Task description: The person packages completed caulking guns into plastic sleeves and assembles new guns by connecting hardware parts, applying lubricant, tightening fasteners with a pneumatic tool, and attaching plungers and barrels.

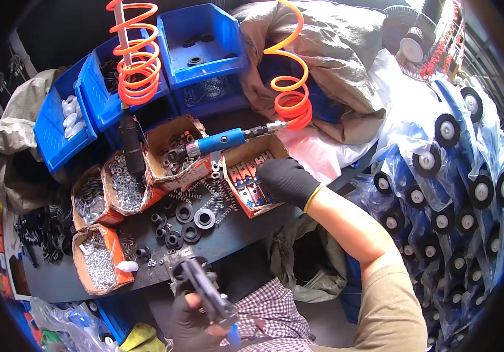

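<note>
My left hand (194,321), in a dark fingerless glove, is closed around a long black assembly (204,286) with metal fittings at its upper end, held above my lap near the bench's front edge. It is slightly smeared by motion. My right hand (290,183), in a black glove with a yellow cuff, reaches into a cardboard box (259,212) of small metal parts with blue and orange bits (247,179). Its fingers look curled, and their tips are hidden, so what they may hold does not show. A blue air tool (221,141) lies across the boxes just left of it.
Orange coiled hoses (292,108) hang over the bench (228,242). Blue bins (202,69) stand behind boxes of nuts (124,186) and screws (98,265). Black rings (204,219) and springs (219,196) lie between. Wheels in plastic wrap (446,130) are stacked at right.
</note>
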The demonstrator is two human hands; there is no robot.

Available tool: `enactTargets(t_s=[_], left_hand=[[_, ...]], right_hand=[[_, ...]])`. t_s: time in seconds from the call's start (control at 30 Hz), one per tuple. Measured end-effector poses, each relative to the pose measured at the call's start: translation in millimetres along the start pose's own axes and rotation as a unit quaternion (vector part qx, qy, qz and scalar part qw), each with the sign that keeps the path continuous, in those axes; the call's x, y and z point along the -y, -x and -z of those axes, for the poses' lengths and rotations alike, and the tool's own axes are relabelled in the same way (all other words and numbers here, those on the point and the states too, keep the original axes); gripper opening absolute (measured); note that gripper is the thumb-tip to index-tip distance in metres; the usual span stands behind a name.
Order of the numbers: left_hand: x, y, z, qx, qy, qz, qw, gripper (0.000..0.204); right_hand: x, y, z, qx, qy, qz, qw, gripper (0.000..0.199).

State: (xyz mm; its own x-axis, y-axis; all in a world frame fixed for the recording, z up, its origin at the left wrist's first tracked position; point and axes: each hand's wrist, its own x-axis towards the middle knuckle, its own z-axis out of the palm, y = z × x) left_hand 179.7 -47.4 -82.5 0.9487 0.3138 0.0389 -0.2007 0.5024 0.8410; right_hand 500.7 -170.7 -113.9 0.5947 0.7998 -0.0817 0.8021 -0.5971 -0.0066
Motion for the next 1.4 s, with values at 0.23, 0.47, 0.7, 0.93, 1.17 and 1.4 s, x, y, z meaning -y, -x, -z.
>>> enactTargets(t_s=[0.23, 0.47, 0.7, 0.93, 1.17, 1.4], left_hand=[[19.7, -44.2, -27.1, -0.017, 0.001, 0.118, 0.993, 0.042], [55.6, -79.8, -31.9, -0.172, 0.02, 0.208, 0.963, 0.03], [80.7, -70.7, -36.5, -0.196, 0.049, 0.14, 0.969, 0.029], [100.9, -35.3, -37.2, -0.098, 0.009, 0.058, 0.993, 0.046], [109.3, -26.0, -53.8, -0.039, 0.084, 0.141, 0.986, 0.056], [99.8, -13.1, -68.2, -0.026, 0.023, 0.179, 0.983, 0.05]], right_hand=[[-11.9, 0.0, 8.8, 0.035, -0.05, 0.038, 0.997, 0.017], [21.9, 49.8, 17.7, -0.15, -0.093, 0.036, 0.984, 0.016], [83.3, 126.9, 51.0, -0.3, 0.056, 0.282, 0.91, 0.031], [72.7, 166.3, 52.2, -0.256, 0.009, 0.266, 0.929, 0.038], [48.5, 177.8, -0.7, -0.036, -0.702, 0.166, 0.692, 0.045], [-141.3, 124.8, -101.2, -0.328, -0.079, -0.484, 0.807, 0.035]])
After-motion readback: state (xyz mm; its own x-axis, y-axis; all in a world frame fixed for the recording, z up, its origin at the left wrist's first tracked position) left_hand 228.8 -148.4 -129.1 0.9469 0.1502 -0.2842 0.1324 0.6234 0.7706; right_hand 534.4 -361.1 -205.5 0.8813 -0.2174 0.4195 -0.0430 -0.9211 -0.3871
